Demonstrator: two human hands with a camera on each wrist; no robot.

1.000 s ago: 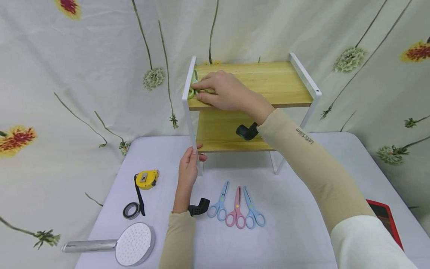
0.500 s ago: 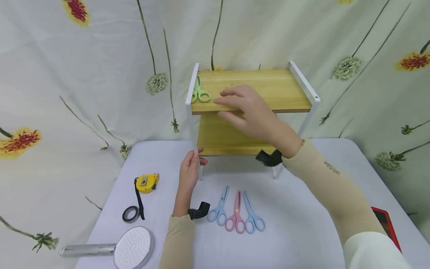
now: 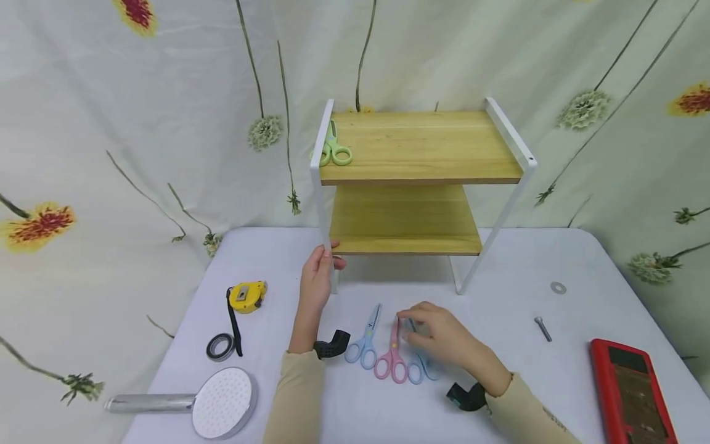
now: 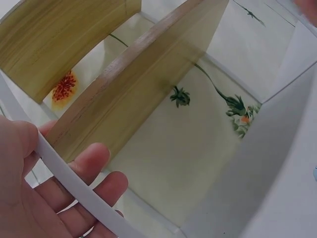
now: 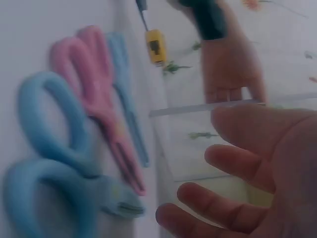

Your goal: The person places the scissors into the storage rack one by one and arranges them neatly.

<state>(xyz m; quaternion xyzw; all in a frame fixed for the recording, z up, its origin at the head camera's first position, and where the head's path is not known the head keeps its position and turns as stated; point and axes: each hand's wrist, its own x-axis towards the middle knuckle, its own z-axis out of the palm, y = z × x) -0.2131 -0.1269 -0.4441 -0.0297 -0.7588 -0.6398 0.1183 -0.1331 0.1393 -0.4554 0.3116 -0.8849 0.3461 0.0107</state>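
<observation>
Pale-blue scissors with plastic loop handles point(image 5: 89, 170), rightmost of three pairs on the white-covered table point(image 3: 499, 345), lie right below the right hand point(image 3: 444, 336), and that hand holds nothing: fingers loosely bent, thumb apart. Writing? Yes, dark lettering point(image 3: 554, 419) on the beige right sleeve, but too small and slanted to read. From the head, fingers hide part of those blades and overlap the tip of the pink plastic-handled scissors point(image 3: 393, 354); over to the right wrist view, and there's a gap between fingertips and scissors.

Next along, another pale-blue pair point(image 3: 366, 340), blades pointing towards the two-tier shelf with white frame and yellowish wooden boards point(image 3: 427, 148). And here's the left hand point(image 3: 316, 277), gripping its left upright! The left wrist view gives the detail: fingers curled round the slim white bar, wood grain, a rough reddish-brown board edge. Up top, light-green scissors point(image 3: 334, 150) sit against the shelf's left side.

Out wide left: a boxy yellow tape measure point(image 3: 248, 296), a black ring of tape point(image 3: 209, 347), a chrome-handled shower head point(image 3: 224, 404) with a dotted round face. Out right: a flat grey washer point(image 3: 553, 287), a metal bolt point(image 3: 543, 328) and a red-cased object with a dark panel point(image 3: 638, 394). Behind it all, flower-printed cloth point(image 3: 166, 92).
</observation>
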